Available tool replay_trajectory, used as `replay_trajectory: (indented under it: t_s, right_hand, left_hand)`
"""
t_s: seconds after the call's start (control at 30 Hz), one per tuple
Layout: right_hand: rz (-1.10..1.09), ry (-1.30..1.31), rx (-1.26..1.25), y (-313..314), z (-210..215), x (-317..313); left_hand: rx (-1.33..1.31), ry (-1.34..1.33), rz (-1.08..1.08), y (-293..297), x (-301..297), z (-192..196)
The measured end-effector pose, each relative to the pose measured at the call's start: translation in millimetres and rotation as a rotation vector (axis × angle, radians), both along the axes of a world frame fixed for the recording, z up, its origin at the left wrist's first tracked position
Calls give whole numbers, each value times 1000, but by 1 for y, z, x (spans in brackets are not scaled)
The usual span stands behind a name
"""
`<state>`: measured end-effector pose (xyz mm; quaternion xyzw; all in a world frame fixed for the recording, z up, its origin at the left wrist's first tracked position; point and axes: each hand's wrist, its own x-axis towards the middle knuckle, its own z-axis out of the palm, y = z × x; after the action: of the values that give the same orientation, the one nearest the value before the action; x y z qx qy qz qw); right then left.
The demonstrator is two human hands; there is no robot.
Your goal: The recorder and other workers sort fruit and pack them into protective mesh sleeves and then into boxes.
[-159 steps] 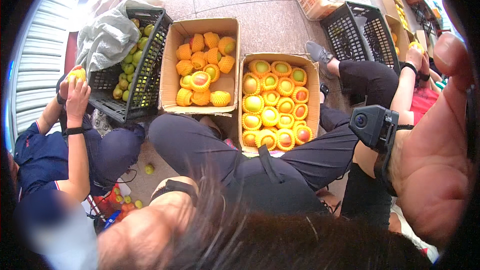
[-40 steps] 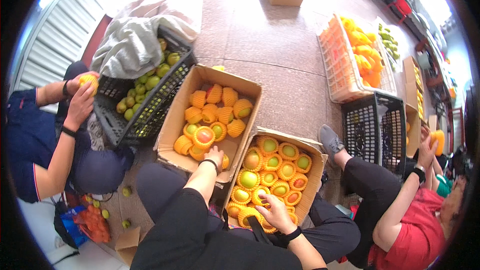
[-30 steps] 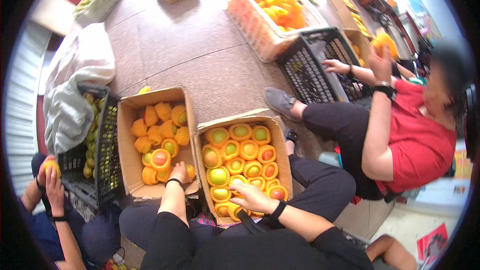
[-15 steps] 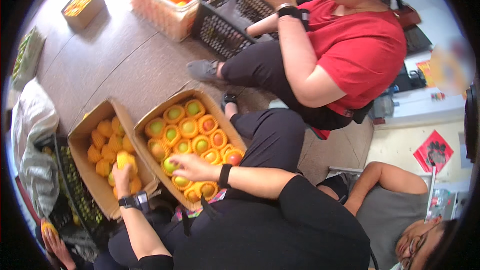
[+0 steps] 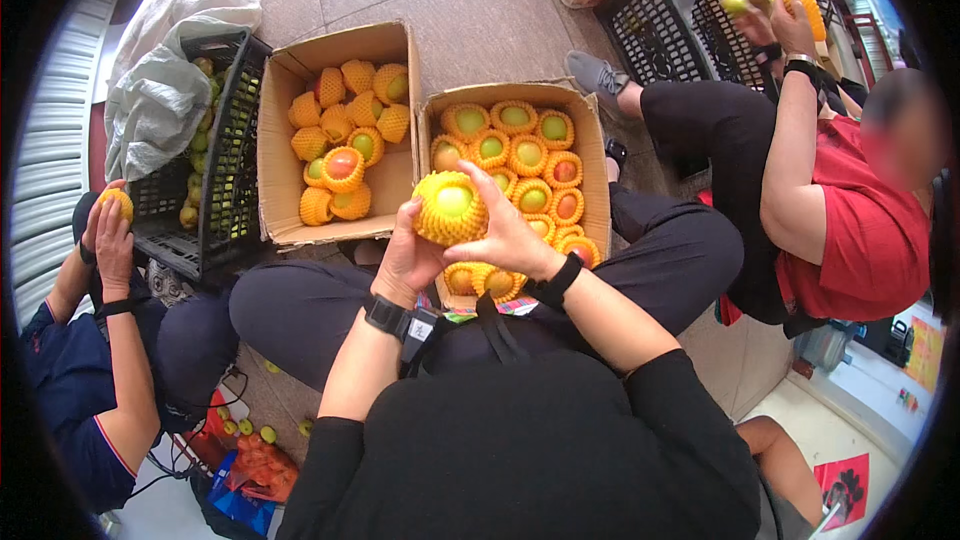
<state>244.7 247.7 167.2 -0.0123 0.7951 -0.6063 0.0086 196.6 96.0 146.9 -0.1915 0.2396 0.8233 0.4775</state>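
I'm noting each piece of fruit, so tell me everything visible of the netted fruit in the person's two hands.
The netted fruit looks roundish, with yellow-green skin showing through the sleeve's opening, which faces the camera. The bright yellow, ridged sleeve looks like soft foam mesh and wraps the sides in view. The left hand grips it from the left, the right hand from the right. In the picture it overlaps the near-left part of the right cardboard box. Its underside is hidden.
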Motion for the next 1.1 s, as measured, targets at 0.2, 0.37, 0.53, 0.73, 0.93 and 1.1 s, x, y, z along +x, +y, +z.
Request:
replay_trajectory:
  t_s: [0.2, 0.37, 0.53, 0.73, 0.93, 1.1]
  right_hand:
    - [-143, 55, 325, 2, -10, -2]
    - [-226, -468, -749, 28, -18, -9]
    - [-114, -858, -1049, 34, -29, 9]
    - [-119, -917, -707, 22, -33, 0]
    - [-65, -614, -362, 16, -48, 0]
    - [6, -218, 251, -4, -71, 6]
  left_hand:
    - [-146, 267, -233, 14, -8, 4]
    - [-471, 485, -451, -9, -16, -24]
    - [-396, 398, -235, 0, -9, -24]
    - [-270, 427, -246, 7, -7, -18]
    - [-589, 406, -142, 8, -8, -33]
    - [-731, 728, -197, 10, -1, -59]
